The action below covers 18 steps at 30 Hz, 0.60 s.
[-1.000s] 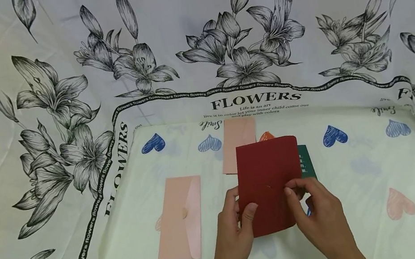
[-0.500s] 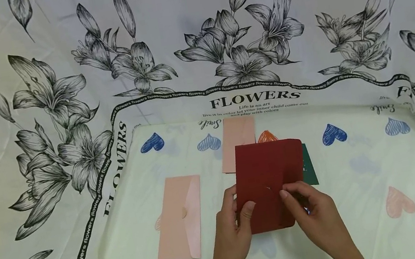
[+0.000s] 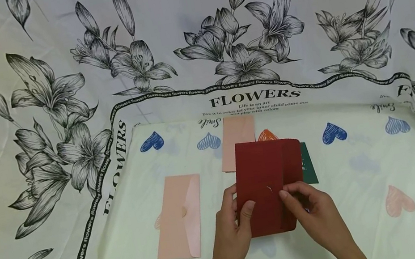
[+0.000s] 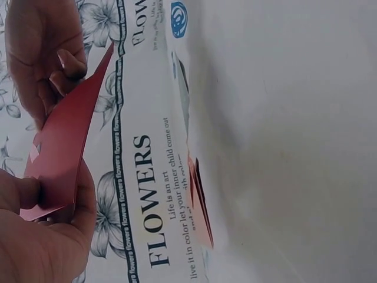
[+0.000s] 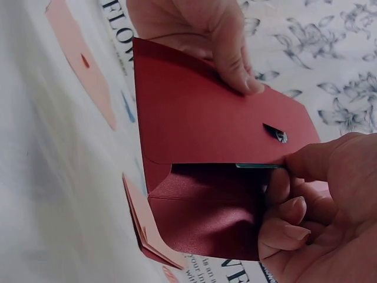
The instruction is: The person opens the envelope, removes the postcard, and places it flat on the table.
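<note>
A dark red envelope (image 3: pixel 263 184) is held up above the cloth, its flap (image 5: pixel 206 227) lifted away from the body. My left hand (image 3: pixel 233 229) grips its left side, thumb across the front and fingers behind. At the mouth's edge, the thumb and forefinger of my right hand (image 3: pixel 314 210) pinch the envelope. The right wrist view shows a thin teal edge (image 5: pixel 259 165) inside the mouth by those fingertips, and a small slit (image 5: pixel 275 133) in the front. Behind the envelope, a green card (image 3: pixel 308 163) with white print is partly hidden.
To the left lies a pink envelope (image 3: pixel 178 218) with its flap side up. Another pink envelope (image 3: pixel 238 136) lies beyond the red one, with dark red showing beneath it in the right wrist view. A cloth (image 3: pixel 369 221) with printed hearts covers the surface.
The red envelope's flap has opened out to the right, baring its mouth. My right hand has shifted slightly left along the edge; my left hand has kept its grip.
</note>
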Each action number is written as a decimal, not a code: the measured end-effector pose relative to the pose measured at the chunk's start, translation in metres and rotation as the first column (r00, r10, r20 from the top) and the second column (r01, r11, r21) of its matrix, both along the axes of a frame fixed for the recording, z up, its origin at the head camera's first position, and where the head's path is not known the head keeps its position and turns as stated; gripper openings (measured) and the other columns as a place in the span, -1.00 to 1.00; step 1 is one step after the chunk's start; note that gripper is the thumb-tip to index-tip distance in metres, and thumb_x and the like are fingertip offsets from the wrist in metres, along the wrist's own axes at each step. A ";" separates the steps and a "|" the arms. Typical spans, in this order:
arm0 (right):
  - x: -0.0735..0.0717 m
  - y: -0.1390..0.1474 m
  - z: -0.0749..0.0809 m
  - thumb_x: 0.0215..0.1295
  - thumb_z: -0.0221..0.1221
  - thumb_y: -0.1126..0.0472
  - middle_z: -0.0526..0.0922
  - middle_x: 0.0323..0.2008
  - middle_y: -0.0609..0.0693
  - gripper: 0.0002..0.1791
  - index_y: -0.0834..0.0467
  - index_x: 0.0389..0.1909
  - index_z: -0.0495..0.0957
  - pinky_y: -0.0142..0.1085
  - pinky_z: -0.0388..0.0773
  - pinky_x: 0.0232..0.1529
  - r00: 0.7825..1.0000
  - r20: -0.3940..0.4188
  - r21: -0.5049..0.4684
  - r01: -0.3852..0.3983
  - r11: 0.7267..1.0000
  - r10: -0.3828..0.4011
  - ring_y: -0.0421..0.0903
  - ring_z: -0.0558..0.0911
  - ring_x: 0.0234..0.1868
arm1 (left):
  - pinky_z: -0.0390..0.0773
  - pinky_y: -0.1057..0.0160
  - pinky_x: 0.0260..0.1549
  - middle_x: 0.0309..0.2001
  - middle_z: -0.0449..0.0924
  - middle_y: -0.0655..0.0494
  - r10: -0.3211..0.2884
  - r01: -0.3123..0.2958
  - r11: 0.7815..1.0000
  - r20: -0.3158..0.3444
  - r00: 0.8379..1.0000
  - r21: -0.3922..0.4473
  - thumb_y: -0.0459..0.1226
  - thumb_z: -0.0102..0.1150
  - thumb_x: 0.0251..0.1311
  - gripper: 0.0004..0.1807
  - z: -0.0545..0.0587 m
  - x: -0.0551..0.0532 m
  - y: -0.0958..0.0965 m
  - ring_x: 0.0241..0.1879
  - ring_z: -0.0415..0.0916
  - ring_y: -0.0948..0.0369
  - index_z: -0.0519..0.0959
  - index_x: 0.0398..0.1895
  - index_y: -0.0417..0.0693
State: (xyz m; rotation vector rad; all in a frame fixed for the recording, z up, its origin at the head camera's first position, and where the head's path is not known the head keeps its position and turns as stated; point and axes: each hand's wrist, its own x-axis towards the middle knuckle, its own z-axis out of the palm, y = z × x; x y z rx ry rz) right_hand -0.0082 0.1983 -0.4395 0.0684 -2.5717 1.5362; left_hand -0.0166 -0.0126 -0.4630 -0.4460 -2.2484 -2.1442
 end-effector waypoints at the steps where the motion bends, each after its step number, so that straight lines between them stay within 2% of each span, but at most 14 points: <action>1: 0.000 0.000 0.000 0.52 0.30 0.22 0.66 -0.36 -0.13 -0.92 0.04 -0.06 0.70 -0.34 0.59 -0.43 1.000 0.002 0.001 0.002 1.000 -0.002 -0.13 0.61 -0.39 | 0.73 0.22 -0.10 0.12 0.75 0.20 0.001 -0.001 1.000 -0.002 1.000 0.001 -0.16 0.10 0.60 -0.56 0.000 0.000 0.000 0.00 0.77 0.17 0.34 0.45 0.25; 9: 0.000 0.001 0.001 0.51 0.31 0.19 0.67 -0.37 -0.13 -0.93 0.04 -0.08 0.70 -0.34 0.56 -0.46 1.000 0.019 0.011 0.012 1.000 -0.013 -0.13 0.59 -0.40 | 0.74 0.20 -0.12 0.09 0.76 0.19 0.008 -0.008 1.000 -0.010 1.000 0.023 -0.17 0.10 0.60 -0.58 -0.001 0.000 0.000 -0.01 0.78 0.16 0.36 0.43 0.24; 15: 0.001 0.004 0.006 0.52 0.29 0.18 0.76 -0.23 -0.10 -0.90 0.09 -0.07 0.71 -0.33 0.66 -0.35 0.999 0.041 -0.013 0.011 1.000 -0.011 -0.14 0.69 -0.31 | 0.75 0.17 -0.10 0.09 0.77 0.21 0.031 -0.031 0.999 -0.003 1.000 0.031 -0.16 0.09 0.61 -0.59 -0.001 0.000 -0.002 -0.02 0.77 0.16 0.37 0.43 0.25; 18: 0.002 0.005 0.008 0.53 0.29 0.17 0.75 -0.22 -0.04 -0.87 0.11 -0.05 0.72 -0.31 0.63 -0.45 0.998 0.064 -0.034 0.028 0.999 -0.026 -0.11 0.69 -0.32 | 0.75 0.15 -0.09 0.09 0.76 0.26 0.053 -0.054 0.998 0.013 0.998 0.020 -0.13 0.09 0.61 -0.59 -0.002 0.000 -0.004 -0.01 0.77 0.18 0.37 0.43 0.28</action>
